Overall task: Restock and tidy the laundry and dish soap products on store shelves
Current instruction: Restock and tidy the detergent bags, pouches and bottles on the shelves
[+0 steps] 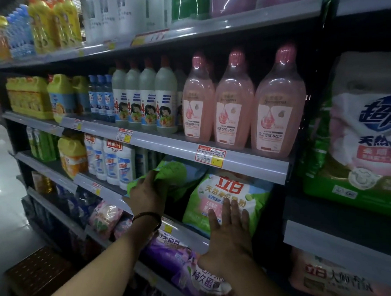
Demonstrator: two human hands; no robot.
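Two green-and-white bags of laundry powder stand side by side on the third shelf (pixel 185 228). My left hand (pixel 147 196) grips the crumpled left bag (pixel 177 176) by its near edge. My right hand (pixel 228 235) lies flat with straight fingers against the front of the right bag (pixel 233 192), which stands upright and faces out. A dark bead bracelet sits on my left wrist.
Three pink detergent bottles (pixel 234 109) stand on the shelf above, with white and yellow dish soap bottles (pixel 145 100) to their left. White bottles (pixel 112 164) stand left of the bags. Purple bags (pixel 184 265) lie below. Large powder sacks (pixel 367 138) fill the right bay.
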